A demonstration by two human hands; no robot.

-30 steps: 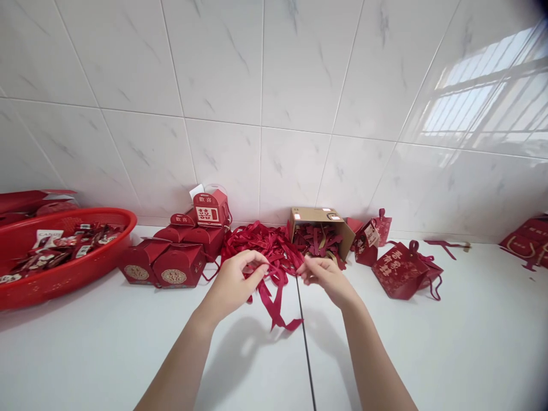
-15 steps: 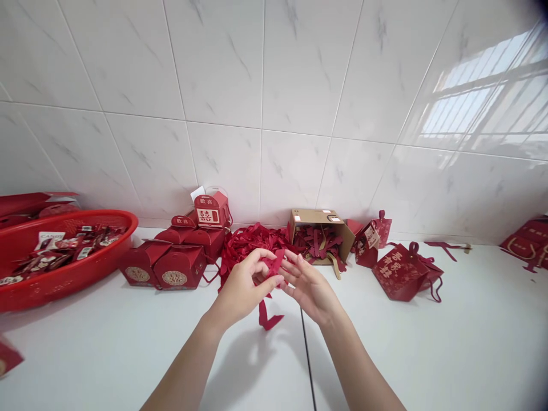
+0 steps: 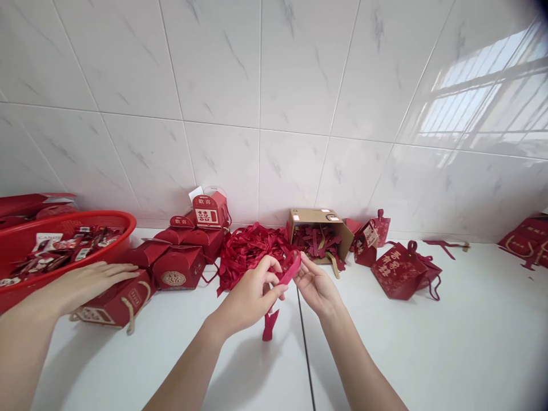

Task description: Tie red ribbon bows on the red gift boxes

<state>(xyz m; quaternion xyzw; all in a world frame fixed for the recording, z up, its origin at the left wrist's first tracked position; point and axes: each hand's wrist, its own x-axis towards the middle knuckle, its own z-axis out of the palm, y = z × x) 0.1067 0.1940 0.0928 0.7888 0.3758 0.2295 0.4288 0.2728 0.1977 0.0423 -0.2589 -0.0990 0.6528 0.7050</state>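
A red ribbon is looped between my two hands above the white table, one cut end hanging down below. My left hand has its fingers closed on the ribbon, thumb against the fingers. At the loop's right side, my right hand pinches the ribbon between thumb and fingers. Behind them lies a heap of red ribbons. Beside it, a cardboard box on its side holds darker red and gold ribbons.
Another person's hand rests on a red box with rope handles at left. Behind are a red plastic basket of wrapped sweets and several red gift boxes. At right stand red gift bags. A dark seam crosses the table.
The ribbon is now stretched into a wider loop, with my right hand slightly further right. Another person's hand has come in from the left with a red box.
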